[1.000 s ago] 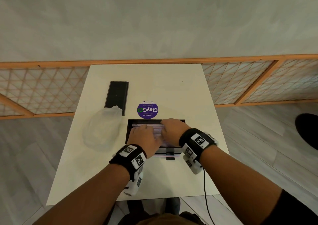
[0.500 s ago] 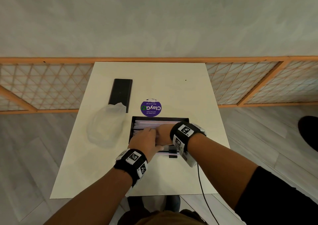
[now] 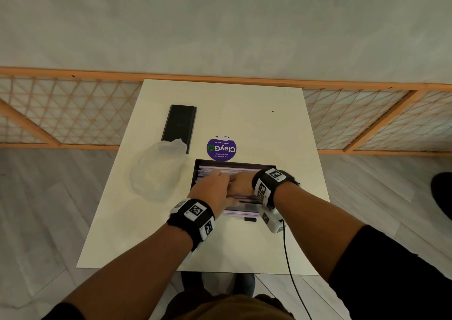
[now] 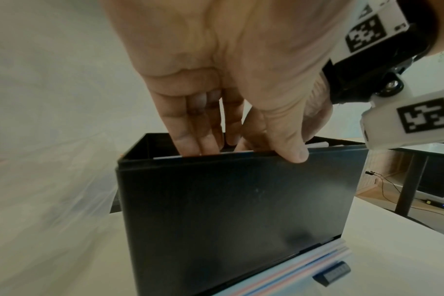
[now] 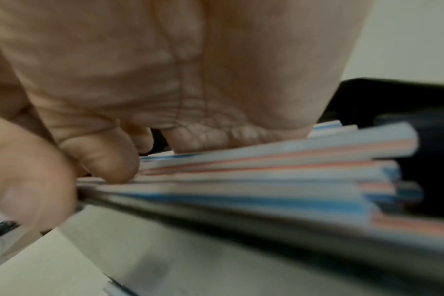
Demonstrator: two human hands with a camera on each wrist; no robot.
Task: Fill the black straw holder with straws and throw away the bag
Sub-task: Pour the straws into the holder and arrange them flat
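Note:
The black straw holder [image 3: 270, 167] stands on the white table near its front, with striped straws [image 3: 211, 169] lying inside. Both hands are over its open top, touching each other. My left hand [image 3: 215, 185] reaches in with straight fingers [image 4: 188, 138] on the straws, its thumb on the front wall's rim [image 4: 228, 210]. My right hand [image 3: 241, 182] presses its fingertips [image 5: 109, 162] down on the straw pile [image 5: 266, 170], the thumb in front of the wall. More straws [image 4: 317, 266] show at the holder's bottom slot. The clear plastic bag [image 3: 156, 170] lies crumpled to the left.
The holder's black lid [image 3: 179, 124] lies behind the bag at the back left. A round purple sticker [image 3: 221, 148] sits just behind the holder. A small black knob [image 3: 250, 219] juts from the holder's front. A cable [image 3: 289, 258] hangs from my right wrist.
My right hand has slid left across the holder until it meets the left hand. The left hand has stayed over the holder's left half.

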